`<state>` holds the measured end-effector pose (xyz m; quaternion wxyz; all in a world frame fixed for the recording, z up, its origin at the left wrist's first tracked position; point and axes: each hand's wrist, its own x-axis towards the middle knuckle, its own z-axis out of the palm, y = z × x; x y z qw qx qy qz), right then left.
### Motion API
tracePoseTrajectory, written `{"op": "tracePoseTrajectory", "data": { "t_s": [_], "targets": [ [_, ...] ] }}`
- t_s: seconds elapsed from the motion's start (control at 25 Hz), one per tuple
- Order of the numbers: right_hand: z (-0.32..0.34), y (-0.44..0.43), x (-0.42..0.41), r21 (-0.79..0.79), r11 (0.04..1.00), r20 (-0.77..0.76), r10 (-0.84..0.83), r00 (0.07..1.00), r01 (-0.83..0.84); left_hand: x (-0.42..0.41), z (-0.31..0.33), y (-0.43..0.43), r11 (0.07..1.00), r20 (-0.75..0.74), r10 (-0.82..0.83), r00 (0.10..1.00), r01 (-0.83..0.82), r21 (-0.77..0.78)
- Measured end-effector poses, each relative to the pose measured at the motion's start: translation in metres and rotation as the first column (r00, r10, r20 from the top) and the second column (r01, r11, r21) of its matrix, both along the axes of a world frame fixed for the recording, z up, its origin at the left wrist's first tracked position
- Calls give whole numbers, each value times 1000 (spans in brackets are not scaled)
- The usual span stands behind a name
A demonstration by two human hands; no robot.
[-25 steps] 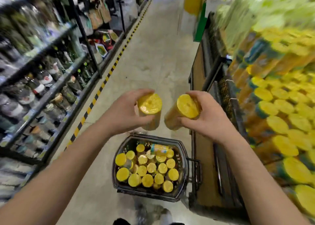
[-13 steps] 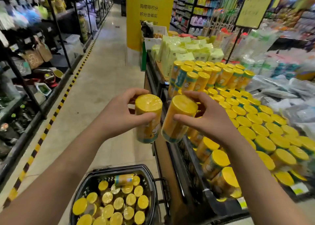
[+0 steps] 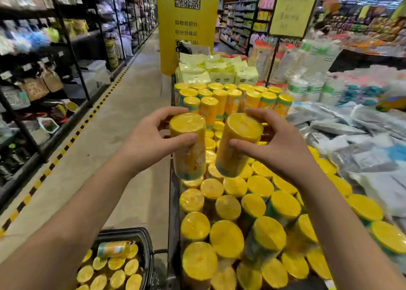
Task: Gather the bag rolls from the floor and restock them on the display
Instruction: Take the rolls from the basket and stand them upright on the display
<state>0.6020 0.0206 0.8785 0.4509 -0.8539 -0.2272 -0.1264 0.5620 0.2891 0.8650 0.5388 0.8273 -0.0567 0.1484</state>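
Note:
My left hand [image 3: 147,142] grips one upright yellow bag roll [image 3: 188,145], fingers and thumb curled round it. Beside it, my right hand [image 3: 279,149] grips a second yellow roll [image 3: 237,145], tilted slightly left. Both rolls hang just above the display [image 3: 174,193], over its left front part, where several yellow-topped rolls [image 3: 254,204] stand packed upright. A taller block of the same rolls [image 3: 232,98] stands behind. On the floor at lower left a black basket [image 3: 147,243] holds several more rolls [image 3: 114,265], one lying on its side.
A concrete aisle [image 3: 105,136] with a yellow-black floor stripe runs along dark shelving [image 3: 72,48] on the left. Pale green packs [image 3: 219,70] and a yellow pillar [image 3: 186,26] stand behind the rolls. Grey plastic packets [image 3: 351,140] lie to the right on the display.
My view has risen from the basket toward the display. Both hands carried their rolls forward and to the right, from beside the display's edge to above its rows of rolls.

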Motion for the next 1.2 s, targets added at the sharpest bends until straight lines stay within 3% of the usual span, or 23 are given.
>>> {"op": "tracePoseTrajectory", "data": {
  "t_s": [0.16, 0.44, 0.8, 1.2],
  "targets": [
    [4, -82, 47, 82, 993, -47, 94, 995, -90, 28, 11, -85, 996, -69, 76, 995, -79, -43],
    [6, -126, 93, 99, 981, -53, 174, 983, -168, 50, 28, -148, 981, -55, 179, 982, -174, 86],
    [17, -141, 117, 67, 986, -18, 157, 987, -155, 86, 29, -171, 966, -78, 201, 976, -185, 180],
    [17, -141, 150, 49, 986, 5, 157, 988, -157, 223, 29, -146, 843, -51, 223, 973, -166, 511]
  ]
}}
